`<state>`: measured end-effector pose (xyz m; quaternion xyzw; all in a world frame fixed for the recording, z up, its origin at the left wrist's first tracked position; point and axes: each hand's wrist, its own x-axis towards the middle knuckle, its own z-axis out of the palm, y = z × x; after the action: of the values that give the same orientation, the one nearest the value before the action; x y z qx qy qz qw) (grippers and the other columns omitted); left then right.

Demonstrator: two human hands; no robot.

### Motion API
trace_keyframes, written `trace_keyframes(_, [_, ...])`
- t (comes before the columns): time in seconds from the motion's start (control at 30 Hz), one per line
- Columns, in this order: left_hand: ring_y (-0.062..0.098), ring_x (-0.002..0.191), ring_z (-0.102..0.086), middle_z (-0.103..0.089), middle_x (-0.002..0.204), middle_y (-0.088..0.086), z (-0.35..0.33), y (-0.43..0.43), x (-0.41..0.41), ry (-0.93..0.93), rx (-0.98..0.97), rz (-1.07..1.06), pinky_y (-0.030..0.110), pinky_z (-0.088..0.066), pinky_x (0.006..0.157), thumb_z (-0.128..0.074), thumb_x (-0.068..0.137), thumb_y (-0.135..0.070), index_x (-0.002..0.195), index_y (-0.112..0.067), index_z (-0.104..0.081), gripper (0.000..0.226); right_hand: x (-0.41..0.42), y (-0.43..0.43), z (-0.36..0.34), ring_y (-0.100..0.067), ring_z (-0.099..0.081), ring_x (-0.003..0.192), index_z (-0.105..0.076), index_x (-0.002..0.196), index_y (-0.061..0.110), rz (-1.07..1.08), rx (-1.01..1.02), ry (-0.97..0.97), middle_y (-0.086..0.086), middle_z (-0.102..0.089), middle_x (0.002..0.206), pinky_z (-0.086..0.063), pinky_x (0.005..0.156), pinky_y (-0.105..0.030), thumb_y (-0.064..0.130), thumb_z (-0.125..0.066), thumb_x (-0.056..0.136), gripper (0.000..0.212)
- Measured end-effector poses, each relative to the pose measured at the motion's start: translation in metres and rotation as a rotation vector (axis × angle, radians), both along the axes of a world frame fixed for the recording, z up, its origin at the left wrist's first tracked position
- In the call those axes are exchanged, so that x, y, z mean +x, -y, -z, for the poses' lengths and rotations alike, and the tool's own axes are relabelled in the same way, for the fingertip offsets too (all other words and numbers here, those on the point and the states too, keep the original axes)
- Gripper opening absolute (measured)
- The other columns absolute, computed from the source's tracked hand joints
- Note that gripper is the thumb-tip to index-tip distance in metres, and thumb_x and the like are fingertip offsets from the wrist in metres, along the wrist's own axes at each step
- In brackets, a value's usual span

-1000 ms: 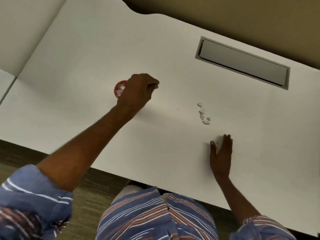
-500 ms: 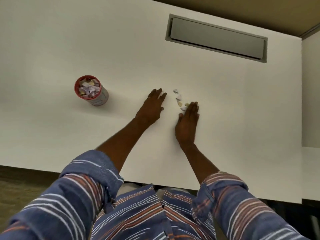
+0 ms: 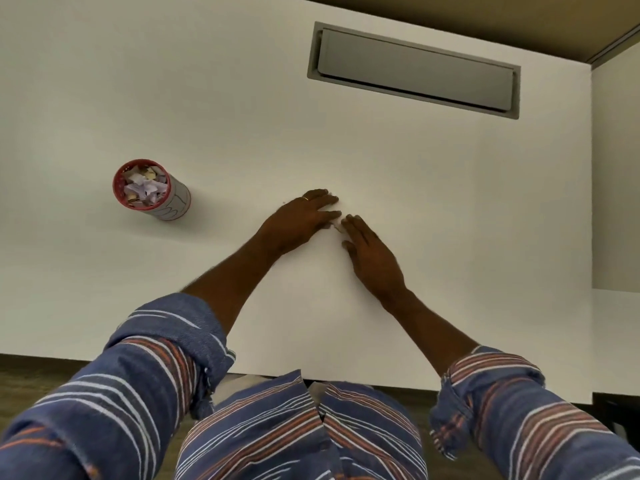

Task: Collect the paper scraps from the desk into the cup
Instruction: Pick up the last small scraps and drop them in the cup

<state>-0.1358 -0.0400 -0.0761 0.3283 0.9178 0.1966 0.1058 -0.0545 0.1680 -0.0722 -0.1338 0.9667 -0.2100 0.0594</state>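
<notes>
A red-rimmed paper cup (image 3: 175, 202) stands on the white desk (image 3: 450, 220) at the left, filled with crumpled paper scraps (image 3: 143, 188). My left hand (image 3: 301, 220) and my right hand (image 3: 370, 251) lie flat on the desk at the middle, fingertips nearly touching. A sliver of paper scrap (image 3: 336, 227) shows between the fingertips. Other scraps are hidden under my left fingers. Neither hand holds anything that I can see.
A grey recessed cable hatch (image 3: 414, 69) sits in the desk at the back right. The desk's front edge runs just in front of my body. A second white surface (image 3: 616, 168) adjoins at the right.
My left hand left the cup and came down beside the scraps. Both hands have closed in from either side, and the scraps are now mostly covered.
</notes>
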Motion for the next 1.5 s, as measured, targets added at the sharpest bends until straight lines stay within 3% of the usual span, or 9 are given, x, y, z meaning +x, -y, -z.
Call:
trace_keyframes(0.2, [0.021, 0.133, -0.044, -0.054, 0.137, 0.002, -0.006, 0.015, 0.012, 0.046, -0.042, -0.114, 0.038, -0.052, 0.086, -0.05, 0.097, -0.011, 0.133, -0.017, -0.058, 0.037, -0.004, 0.008, 0.009, -0.021, -0.01, 0.155, -0.019, 0.157, 0.018, -0.04, 0.037, 0.071, -0.006, -0.017, 0.166, -0.013, 0.128, -0.039, 0.021, -0.036, 0.107, 0.053])
trace_keyframes(0.33, [0.023, 0.132, -0.044, -0.054, 0.137, 0.004, -0.01, 0.02, 0.014, 0.046, -0.112, -0.123, 0.043, -0.054, 0.082, -0.046, 0.098, -0.007, 0.134, -0.01, -0.056, 0.037, -0.002, 0.015, 0.009, -0.027, -0.019, 0.153, -0.032, 0.153, 0.01, -0.152, 0.066, 0.062, -0.01, -0.026, 0.162, -0.022, 0.125, -0.042, -0.006, -0.04, 0.097, 0.058])
trace_keyframes(0.43, [0.025, 0.127, -0.049, -0.058, 0.132, 0.004, -0.01, 0.037, 0.018, 0.028, -0.1, -0.221, 0.045, -0.056, 0.078, -0.049, 0.098, -0.01, 0.126, -0.008, -0.062, 0.032, 0.003, -0.007, 0.005, -0.025, -0.03, 0.149, -0.04, 0.149, 0.007, -0.223, 0.092, 0.054, -0.01, -0.036, 0.158, -0.032, 0.121, -0.04, 0.009, -0.042, 0.103, 0.046])
trace_keyframes(0.53, [0.023, 0.122, -0.053, -0.063, 0.125, 0.003, -0.009, 0.061, 0.025, -0.004, -0.055, -0.306, 0.044, -0.056, 0.08, -0.053, 0.095, -0.013, 0.118, -0.009, -0.067, 0.027, 0.02, -0.04, 0.003, -0.024, -0.019, 0.153, -0.029, 0.154, 0.009, -0.332, 0.179, 0.068, -0.007, -0.024, 0.163, -0.025, 0.124, -0.043, 0.03, -0.032, 0.107, 0.051])
trace_keyframes(0.67, [0.021, 0.116, -0.055, -0.064, 0.119, 0.0, -0.011, 0.083, 0.034, -0.063, 0.088, -0.35, 0.035, -0.055, 0.088, -0.058, 0.09, -0.012, 0.11, -0.014, -0.069, 0.023, 0.04, -0.062, 0.001, -0.021, 0.002, 0.156, -0.003, 0.158, 0.022, -0.313, 0.241, 0.111, 0.003, 0.0, 0.168, -0.01, 0.126, -0.048, 0.036, -0.028, 0.106, 0.06])
trace_keyframes(0.73, [0.02, 0.123, -0.051, -0.059, 0.129, 0.002, -0.011, 0.089, 0.037, -0.048, 0.143, -0.447, 0.028, -0.047, 0.094, -0.062, 0.088, -0.018, 0.124, -0.017, -0.064, 0.036, 0.044, -0.062, 0.0, -0.021, 0.003, 0.156, -0.001, 0.158, 0.025, -0.274, 0.22, 0.129, 0.004, 0.0, 0.168, -0.009, 0.126, -0.047, 0.028, -0.031, 0.105, 0.061])
trace_keyframes(1.0, [0.022, 0.129, -0.043, -0.048, 0.139, 0.002, -0.008, 0.076, 0.031, 0.147, 0.163, -0.552, 0.028, -0.038, 0.103, -0.065, 0.091, -0.031, 0.142, -0.024, -0.05, 0.054, 0.064, -0.045, -0.002, -0.029, -0.014, 0.153, -0.024, 0.155, 0.01, -0.206, 0.218, 0.119, -0.009, -0.018, 0.164, -0.028, 0.122, -0.04, -0.032, -0.037, 0.075, 0.092])
trace_keyframes(1.2, [0.023, 0.124, -0.049, -0.051, 0.138, 0.006, -0.012, 0.052, 0.015, 0.131, 0.114, -0.488, 0.026, -0.042, 0.101, -0.057, 0.098, -0.017, 0.137, -0.021, -0.057, 0.04, 0.064, -0.041, -0.008, -0.023, -0.037, 0.133, -0.052, 0.14, 0.003, -0.185, 0.218, 0.02, -0.012, -0.053, 0.145, -0.056, 0.092, -0.035, -0.03, -0.064, 0.064, 0.083])
trace_keyframes(1.5, [0.033, 0.098, -0.06, -0.06, 0.11, 0.011, -0.02, 0.043, -0.01, 0.171, -0.112, -0.403, 0.039, -0.049, 0.081, -0.044, 0.101, -0.027, 0.107, -0.007, -0.059, 0.026, 0.053, -0.033, -0.016, -0.03, -0.067, 0.105, -0.064, 0.128, 0.003, -0.194, 0.279, -0.016, -0.009, -0.066, 0.13, -0.061, 0.057, -0.036, -0.015, -0.07, 0.073, 0.059])
